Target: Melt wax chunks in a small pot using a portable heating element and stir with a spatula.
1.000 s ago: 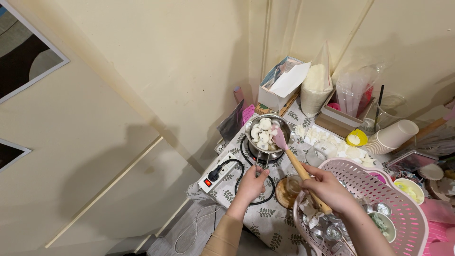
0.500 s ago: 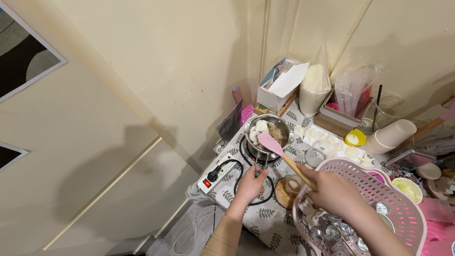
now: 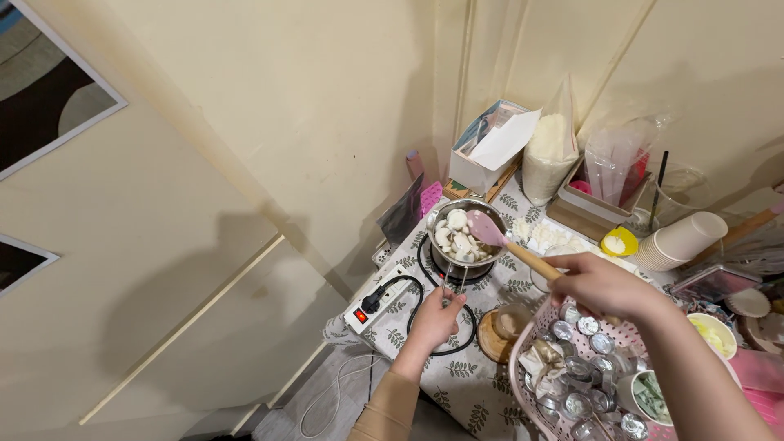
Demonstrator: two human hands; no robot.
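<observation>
- Left hand [image 3: 435, 320] is down at the near side of the hot plate [image 3: 445, 273], fingers closed round the thin wire handle [image 3: 454, 286] of the pot [image 3: 465, 231].
- The pot sits on that hot plate, towards the back left of the desk [image 3: 457, 380], full of pale white chunks [image 3: 454, 233].
- Right hand [image 3: 604, 286] is over on the right, fingers wrapped tight round the wooden grip of a spatula [image 3: 510, 245].
- Its pink blade hangs over the right rim of the pot, just above the chunks; whether it touches them, I cannot tell.
- A power strip [image 3: 376, 304] with a black plug lies just left of the hot plate, cable looping past the left hand.
- Below the right hand, a pink basket [image 3: 523, 384] holds small metal cups [image 3: 584, 327].
- A glass on a wooden coaster [image 3: 502, 327] stands between the left hand and the basket.
- At the back: an open box [image 3: 486, 151], a bag of white flakes [image 3: 549, 159], and a stack of paper cups [image 3: 682, 239] off right.
</observation>
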